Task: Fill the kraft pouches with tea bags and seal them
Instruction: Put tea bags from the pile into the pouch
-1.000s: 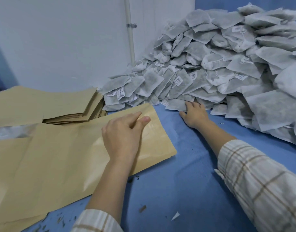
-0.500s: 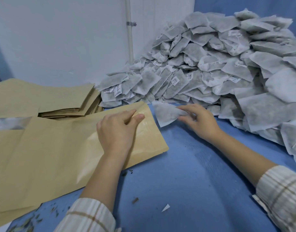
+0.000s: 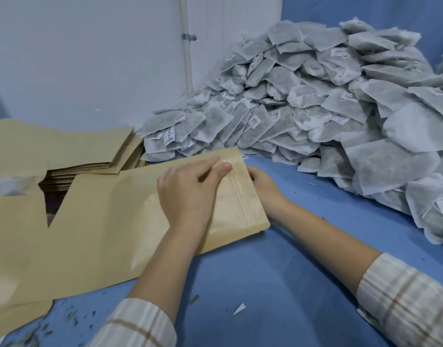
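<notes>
**K:** Right of the tan kraft-paper pouch stack (image 3: 65,151), one flat kraft zip pouch (image 3: 240,209) lies with its mouth end pointing at the grey mound of non-woven tea bags (image 3: 315,108). Probably oriented that way so bags go straight in.

**M:** Hands?

**K:** Left hand (image 3: 187,194) on top of the pouch, fingers curled, thumb and forefinger pinching the upper lip near the mouth corner. Looks like it's holding the mouth apart. Right hand (image 3: 264,189) at the mouth edge, pile side of the stack, fingers tucked behind the lip, hidden. Can't tell if it holds a tea bag or how far they're curled.

**M:** Stage?

**K:** Loading, I'd judge. Zip strip not pressed closed. Pouch rests on the blue table cover (image 3: 278,284), tea mound just beyond.

**M:** Risk?

**K:** Lip slipping shut mid-insert.
</notes>
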